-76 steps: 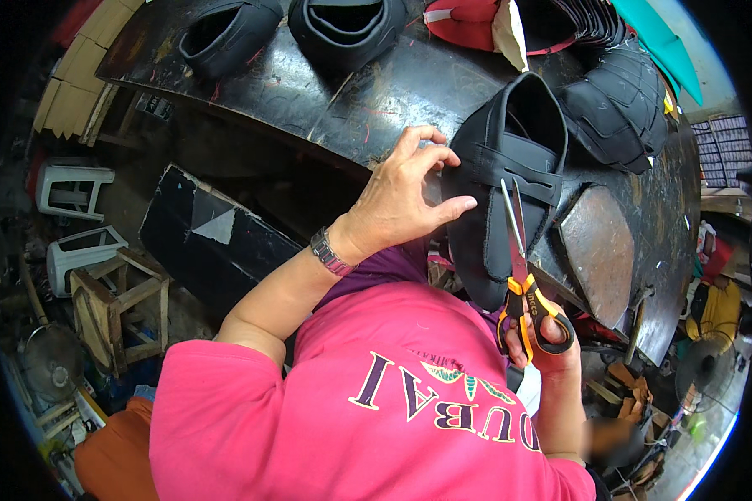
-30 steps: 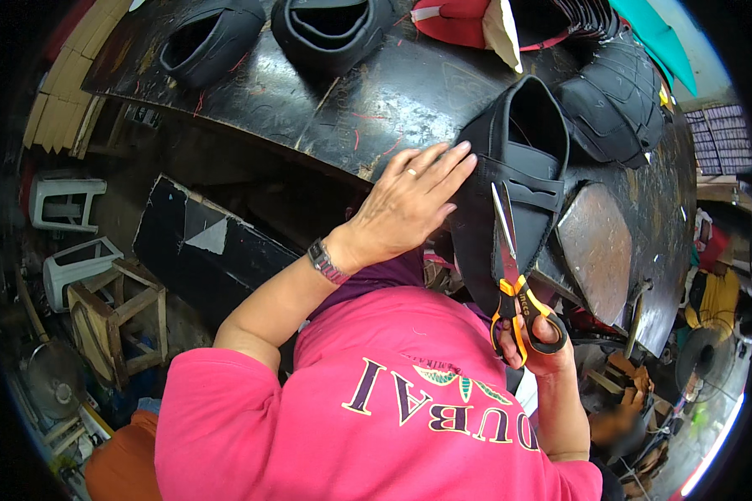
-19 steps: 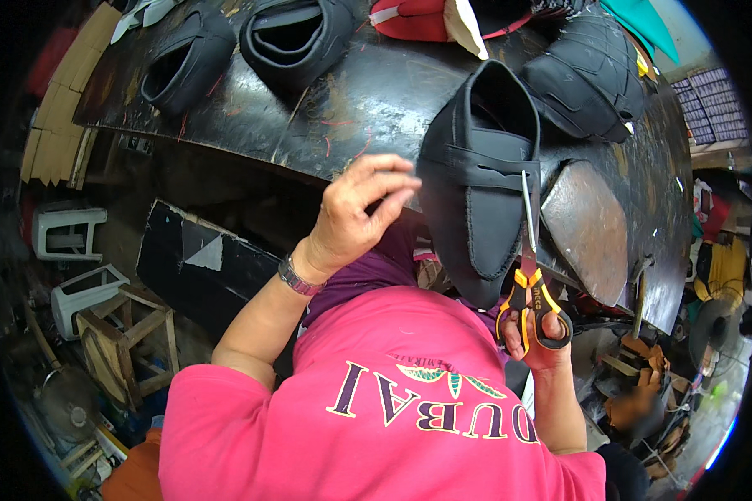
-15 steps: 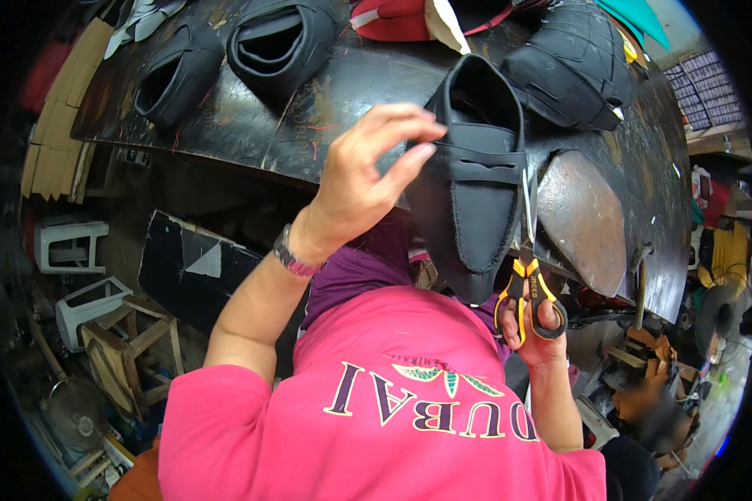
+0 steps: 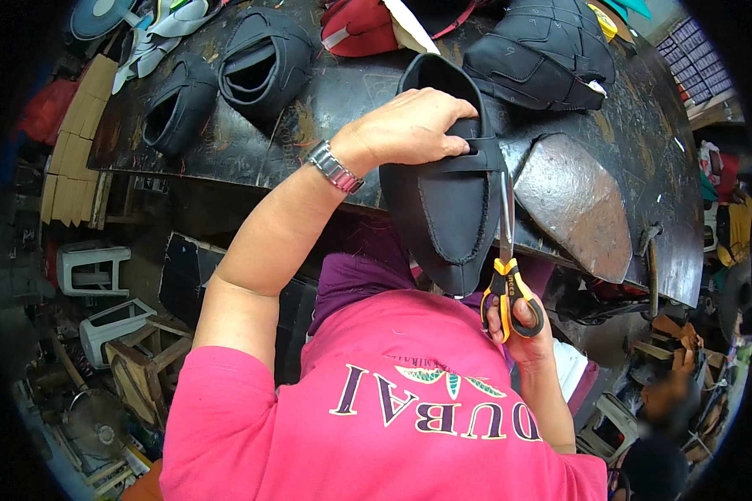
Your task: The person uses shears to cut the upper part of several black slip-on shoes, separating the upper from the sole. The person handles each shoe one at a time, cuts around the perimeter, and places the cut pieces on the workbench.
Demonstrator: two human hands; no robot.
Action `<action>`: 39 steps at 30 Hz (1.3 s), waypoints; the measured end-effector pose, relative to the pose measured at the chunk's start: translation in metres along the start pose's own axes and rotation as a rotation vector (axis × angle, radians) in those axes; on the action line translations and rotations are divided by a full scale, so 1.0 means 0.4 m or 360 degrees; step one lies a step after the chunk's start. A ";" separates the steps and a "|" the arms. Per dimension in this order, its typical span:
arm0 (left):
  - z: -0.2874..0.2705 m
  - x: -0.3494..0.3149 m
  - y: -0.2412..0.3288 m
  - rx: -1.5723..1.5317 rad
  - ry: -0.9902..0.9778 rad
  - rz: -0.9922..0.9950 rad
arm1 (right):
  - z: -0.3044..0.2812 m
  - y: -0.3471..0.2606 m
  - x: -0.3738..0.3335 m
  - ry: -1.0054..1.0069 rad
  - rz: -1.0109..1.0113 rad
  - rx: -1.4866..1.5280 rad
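Observation:
A black loafer upper (image 5: pixel 443 213) lies at the table's front edge, its stitched toe toward me and hanging past the edge. Across its strap and opening rests my left hand (image 5: pixel 414 129), fingers bent over the upper and thumb near the strap, gripping it there. My right hand (image 5: pixel 528 334) is closed around the yellow and black handles of a pair of scissors (image 5: pixel 507 242). The blades point away from me, close together, along the right side of the loafer upper. Part of the upper's opening is hidden behind my left hand.
The dark worktable (image 5: pixel 334 142) carries more black uppers (image 5: pixel 263 63), a stack of black pieces (image 5: pixel 551 54) and a red upper (image 5: pixel 355 29). A worn flat slab (image 5: pixel 576 209) lies right of the scissors. White stools (image 5: pixel 94 271) stand on the floor at left.
My left hand has moved right and down onto the loafer upper, where it was held just beside it before. The view has shifted slightly; the scissors stay in my right hand.

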State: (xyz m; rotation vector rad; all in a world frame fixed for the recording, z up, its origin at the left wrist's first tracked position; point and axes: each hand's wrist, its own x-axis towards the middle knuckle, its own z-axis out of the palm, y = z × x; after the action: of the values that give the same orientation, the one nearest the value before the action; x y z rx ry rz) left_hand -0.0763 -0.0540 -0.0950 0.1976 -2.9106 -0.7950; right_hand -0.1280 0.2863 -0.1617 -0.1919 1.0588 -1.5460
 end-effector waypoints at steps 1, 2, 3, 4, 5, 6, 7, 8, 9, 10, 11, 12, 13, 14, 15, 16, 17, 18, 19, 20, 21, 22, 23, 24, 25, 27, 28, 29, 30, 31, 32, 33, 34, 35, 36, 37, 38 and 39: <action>-0.007 -0.003 -0.007 -0.0080 0.0006 -0.0005 | 0.002 -0.002 0.004 -0.0027 0.0013 -0.0040; -0.017 -0.005 -0.014 -0.0160 -0.0001 -0.0028 | 0.005 -0.001 0.010 -0.0015 0.0028 -0.0044; -0.027 -0.009 -0.021 -0.0244 0.0000 -0.0043 | 0.007 -0.001 0.013 -0.0017 0.0009 -0.0057; -0.040 -0.012 -0.027 -0.0356 -0.0068 -0.0138 | 0.009 0.001 0.016 -0.0006 0.0001 -0.0070; -0.053 -0.017 -0.034 -0.0456 -0.0090 -0.0154 | 0.009 0.002 0.018 0.0007 -0.0005 -0.0087; -0.065 -0.023 -0.039 -0.0557 -0.0110 -0.0169 | 0.009 0.006 0.022 0.0027 -0.0014 -0.0067; -0.074 -0.029 -0.043 -0.0636 -0.0132 -0.0218 | 0.008 0.008 0.024 0.0014 -0.0020 -0.0073; -0.084 -0.035 -0.048 -0.0767 -0.0189 -0.0259 | 0.007 0.011 0.027 0.0002 -0.0027 -0.0080; -0.087 -0.040 -0.050 -0.0881 -0.0203 -0.0281 | 0.004 0.013 0.029 -0.0011 -0.0039 -0.0083; -0.090 -0.045 -0.052 -0.0980 -0.0202 -0.0299 | 0.003 0.015 0.031 -0.0030 -0.0024 -0.0094; -0.091 -0.048 -0.054 -0.1064 -0.0209 -0.0326 | 0.003 0.017 0.032 -0.0049 -0.0017 -0.0100; -0.091 -0.052 -0.056 -0.1023 -0.0226 -0.0288 | 0.002 0.019 0.034 -0.0061 -0.0014 -0.0106; -0.091 -0.053 -0.059 -0.1098 -0.0208 -0.0331 | 0.002 0.020 0.034 -0.0051 -0.0014 -0.0109; -0.090 -0.056 -0.060 -0.1175 -0.0187 -0.0347 | 0.004 0.020 0.034 -0.0035 -0.0016 -0.0112; -0.089 -0.058 -0.062 -0.1254 -0.0166 -0.0365 | 0.005 0.020 0.035 -0.0029 -0.0023 -0.0111; -0.087 -0.061 -0.063 -0.1369 -0.0129 -0.0385 | 0.006 0.019 0.034 -0.0005 -0.0020 -0.0113; -0.088 -0.063 -0.064 -0.1443 -0.0177 -0.0350 | 0.008 0.019 0.035 0.0024 -0.0022 -0.0103; -0.088 -0.066 -0.065 -0.1499 -0.0231 -0.0350 | 0.009 0.019 0.036 0.0045 -0.0027 -0.0095; -0.089 -0.067 -0.067 -0.1509 -0.0269 -0.0411 | 0.011 0.018 0.038 0.0065 -0.0040 -0.0089; -0.089 -0.069 -0.067 -0.1477 -0.0276 -0.0344 | 0.012 0.017 0.038 0.0092 -0.0047 -0.0108; -0.090 -0.068 -0.067 -0.1470 -0.0279 -0.0388 | 0.014 0.017 0.040 0.0088 -0.0043 -0.0113; -0.090 -0.066 -0.068 -0.1465 -0.0282 -0.0411 | 0.016 0.017 0.041 0.0086 -0.0037 -0.0116; -0.090 -0.065 -0.068 -0.1471 -0.0302 -0.0389 | 0.018 0.017 0.042 0.0075 -0.0051 -0.0117; -0.092 -0.062 -0.069 -0.1537 -0.0313 -0.0421 | 0.020 0.018 0.043 0.0107 -0.0034 -0.0123; -0.092 -0.060 -0.070 -0.1583 -0.0316 -0.0443 | 0.021 0.020 0.044 0.0129 -0.0037 -0.0128; -0.092 -0.056 -0.072 -0.1676 -0.0326 -0.0486 | 0.024 0.022 0.045 0.0153 -0.0033 -0.0138; -0.091 -0.056 -0.072 -0.1626 -0.0304 -0.0505 | 0.024 0.022 0.045 0.0153 -0.0024 -0.0145; -0.090 -0.055 -0.073 -0.1575 -0.0284 -0.0524 | 0.024 0.022 0.046 0.0153 -0.0029 -0.0158; -0.089 -0.055 -0.073 -0.1530 -0.0266 -0.0538 | 0.024 0.023 0.046 0.0149 -0.0015 -0.0148; -0.088 -0.054 -0.073 -0.1471 -0.0260 -0.0537 | 0.024 0.024 0.047 0.0143 -0.0014 -0.0144; -0.087 -0.054 -0.072 -0.1418 -0.0256 -0.0533 | 0.023 0.024 0.048 0.0136 -0.0014 -0.0140; -0.085 -0.053 -0.070 -0.1380 -0.0245 -0.0512 | 0.023 0.025 0.048 0.0122 -0.0016 -0.0147; -0.082 -0.050 -0.068 -0.1336 -0.0253 -0.0477 | 0.023 0.025 0.049 0.0109 -0.0019 -0.0154; -0.079 -0.047 -0.064 -0.1307 -0.0254 -0.0424 | 0.023 0.025 0.048 0.0099 -0.0027 -0.0166; -0.076 -0.047 -0.060 -0.1253 -0.0249 -0.0421 | 0.023 0.025 0.046 0.0080 -0.0052 -0.0169; -0.073 -0.048 -0.056 -0.1283 -0.0195 -0.0467 | 0.023 0.024 0.044 0.0066 -0.0083 -0.0179; -0.070 -0.052 -0.052 -0.1284 -0.0135 -0.0559 | 0.023 0.022 0.043 0.0046 -0.0136 -0.0184; -0.068 -0.056 -0.048 -0.1302 -0.0079 -0.0617 | 0.024 0.020 0.041 0.0063 -0.0159 -0.0173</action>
State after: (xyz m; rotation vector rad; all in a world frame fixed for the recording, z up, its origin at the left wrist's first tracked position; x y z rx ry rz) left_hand -0.0484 -0.0804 -0.0833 0.6541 -2.3442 -1.9655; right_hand -0.1212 0.2685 -0.1687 -0.2941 1.1804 -1.5882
